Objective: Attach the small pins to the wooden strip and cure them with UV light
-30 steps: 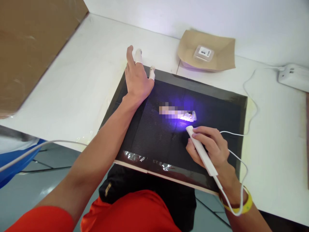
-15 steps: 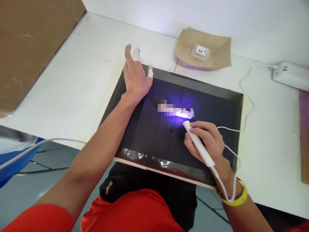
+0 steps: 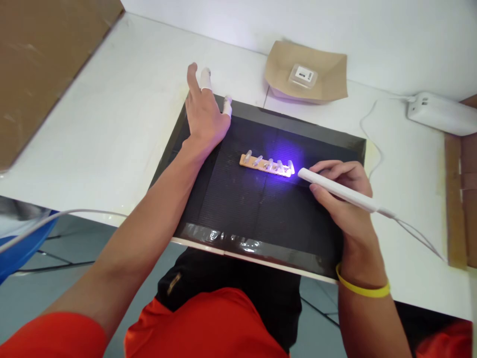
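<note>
A pen-shaped white UV lamp [image 3: 337,190] is gripped in my right hand [image 3: 352,199], its tip pointing left and casting violet light. Just left of that tip, a tan strip [image 3: 257,164] lies on the black board [image 3: 238,209]. Several clear, nail-like tips stand along the strip, and those at its right end glow brightest. My left hand [image 3: 206,114] rests at the board's upper left corner with fingers spread and nothing held. White covers sit on two of its fingertips.
Behind the board stands a brown paper tray [image 3: 331,67] with a labelled clear box [image 3: 303,76] inside. A white power block [image 3: 441,113] lies at the back right, with thin cables. Brown cardboard [image 3: 48,59] leans at the left.
My right hand has moved up and right, turning the lamp from a steep slant to a flatter one. Its light now comes from the strip's right end. The left hand stays put.
</note>
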A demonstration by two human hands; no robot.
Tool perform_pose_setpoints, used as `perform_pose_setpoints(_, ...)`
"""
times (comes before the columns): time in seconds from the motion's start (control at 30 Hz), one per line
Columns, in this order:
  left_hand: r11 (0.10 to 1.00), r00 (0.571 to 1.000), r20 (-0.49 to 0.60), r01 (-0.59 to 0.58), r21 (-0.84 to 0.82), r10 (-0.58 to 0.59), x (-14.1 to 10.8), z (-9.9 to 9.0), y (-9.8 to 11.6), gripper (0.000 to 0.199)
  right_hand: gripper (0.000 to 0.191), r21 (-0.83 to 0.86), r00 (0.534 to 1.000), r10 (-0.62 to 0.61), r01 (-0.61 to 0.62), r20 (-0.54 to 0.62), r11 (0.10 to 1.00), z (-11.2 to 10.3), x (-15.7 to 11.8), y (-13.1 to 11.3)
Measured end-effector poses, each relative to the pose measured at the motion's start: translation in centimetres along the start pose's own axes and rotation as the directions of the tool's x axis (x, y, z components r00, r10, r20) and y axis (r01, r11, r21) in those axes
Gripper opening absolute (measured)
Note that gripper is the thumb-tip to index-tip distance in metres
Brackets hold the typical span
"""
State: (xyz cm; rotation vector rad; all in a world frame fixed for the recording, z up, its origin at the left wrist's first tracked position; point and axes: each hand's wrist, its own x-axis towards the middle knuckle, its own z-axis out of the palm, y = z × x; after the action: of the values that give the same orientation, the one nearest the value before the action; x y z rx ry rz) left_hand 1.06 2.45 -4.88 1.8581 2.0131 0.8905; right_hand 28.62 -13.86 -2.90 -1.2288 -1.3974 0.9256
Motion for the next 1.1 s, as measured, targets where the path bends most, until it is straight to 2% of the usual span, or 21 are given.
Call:
perform_pose_setpoints(0.2, 1.000, 1.000, 0.023, 0.019, -0.015, -0.019, -0.1, -0.1, 0.1, 0.081, 0.030, -0.022, 1.000, 0.000, -0.001, -0.022, 1.000, -0.5, 0.0, -0.1)
perform_pose_setpoints(0.47, 0.998, 0.998, 0.050, 0.038, -0.050, -0.035, 0.0, -0.2, 0.1, 0.089, 0.028, 0.008, 1.000, -0.003, 0.002, 0.028, 1.000, -0.6, -0.2, -0.4)
perform_pose_setpoints(0.8, 0.999, 0.999, 0.039, 0.019, -0.046, -0.017, 0.1, 0.1, -0.2, 0.082, 0.028, 0.024, 0.996, 0.023, -0.025, 0.082, 0.999, -0.4, -0.3, -1.0)
perform_pose_setpoints(1.1, 0.999, 0.999, 0.045, 0.021, -0.037, -0.019, 0.3, 0.1, -0.1, 0.084, 0.028, 0.011, 0.997, 0.031, -0.032, 0.071, 0.999, -0.3, -0.5, -1.0)
